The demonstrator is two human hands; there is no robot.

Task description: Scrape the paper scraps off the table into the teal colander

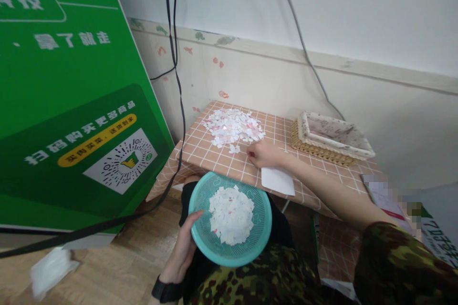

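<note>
My left hand (188, 236) grips the rim of a round turquoise plastic basket (266, 214) resting on my lap, thumb over the edge. Inside the basket lies a heap of small torn paper scraps (232, 214), mostly white with a few pink bits. My right hand (266, 154) is closed, fingers curled, low at the tabletop. Just beyond its knuckles spreads a second pile of paper scraps (232, 126), white with pink patches. Whatever its fingers may hold is hidden. A white sheet (278, 181) lies at the table's front edge, under my right wrist.
A brown checked cloth covers the table (275, 126), which stands against the wall. A lined wicker basket (329, 138) sits at its back right. A green sign panel (71, 81) rises on the left. Black cables (181, 90) hang nearby. A white bag (53, 269) lies on the floor.
</note>
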